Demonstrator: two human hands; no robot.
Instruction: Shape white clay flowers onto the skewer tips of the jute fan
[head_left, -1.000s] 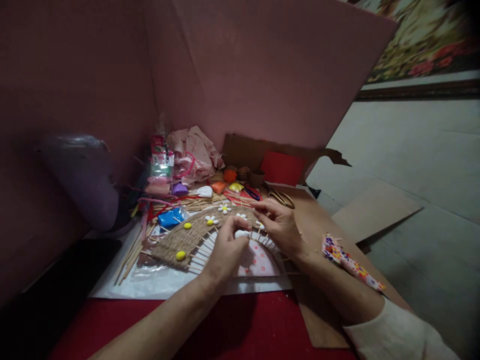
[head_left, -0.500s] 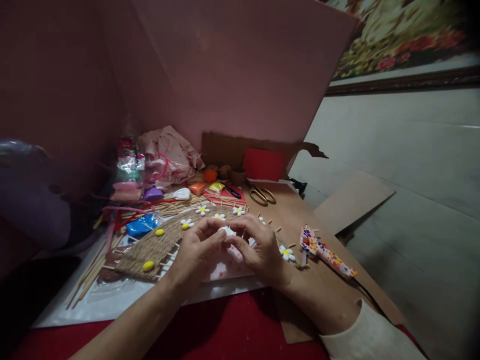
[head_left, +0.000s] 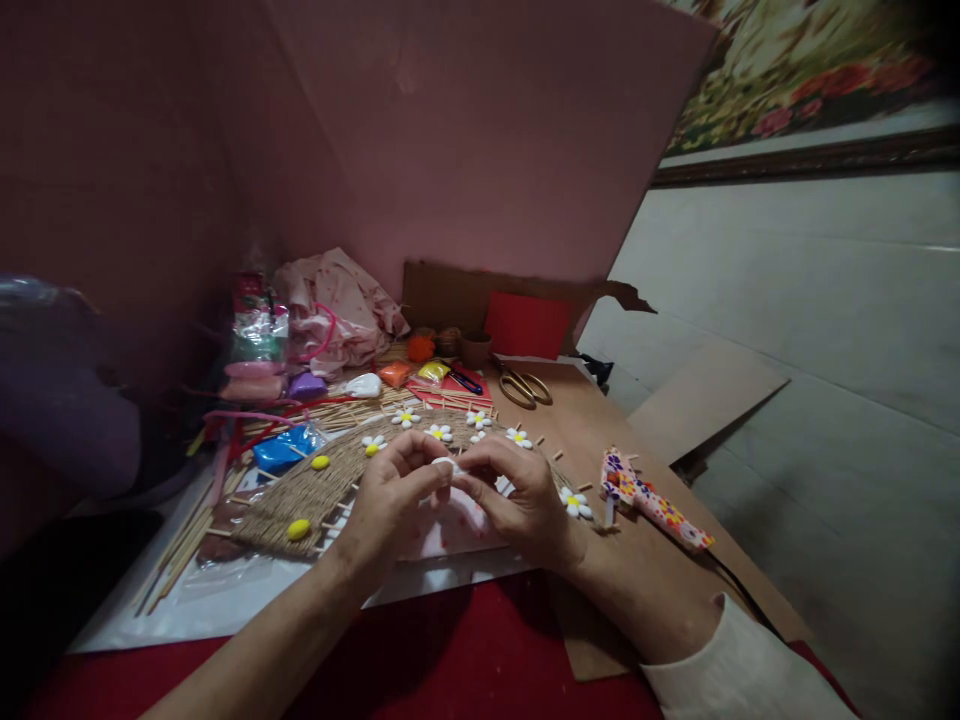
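Between the fingertips of both hands is a small piece of white modelling clay. My left hand pinches it from one side, and my right hand pinches it from the other. Both hands are over a curved woven twine piece with short sticks poking from its edges. White daisies with yellow centres sit along the arch, and yellow ovals lie on its left part. Pink dotted cloth shows beneath my hands, partly hidden by them.
Gold-handled scissors lie on the brown board. A flower-patterned glue gun rests to the right, its cord trailing forward. Clay packets, including a blue packet and a white packet, are at the left and back, near loose wooden sticks.
The white clay between my fingers looks smaller and more covered by them. My fingertips have come closer together, while the things on the table stay where they were.
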